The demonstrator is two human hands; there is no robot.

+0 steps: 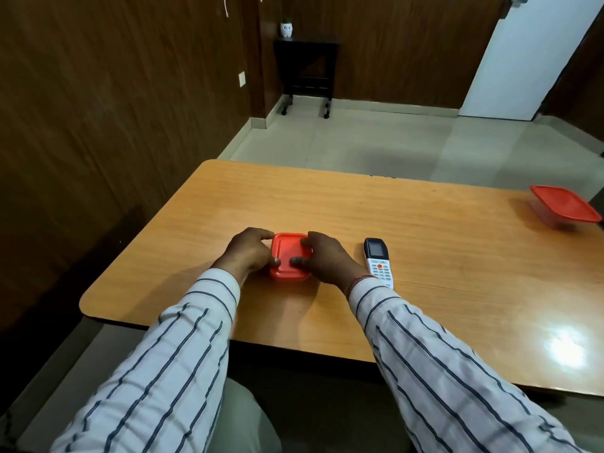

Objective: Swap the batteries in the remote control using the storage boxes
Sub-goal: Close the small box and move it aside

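Note:
A small storage box with an orange-red lid (289, 255) sits on the wooden table (425, 243), close to the near edge. My left hand (250, 251) grips its left side, thumb on the lid's front corner. My right hand (327, 259) clasps its right side, with fingertips resting on the lid. The lid is on the box and its contents are hidden. A white remote control (378, 262) with a dark screen and an orange button lies face up just right of my right hand. A second box with a red lid (565, 207) stands at the table's far right.
Beyond the table's far edge is a pale tiled floor. A dark wheeled side table (307, 70) with a small white pot (286, 29) stands against the wood-panelled back wall. A white door (526, 53) is at the back right. A glare spot shines on the table's near right.

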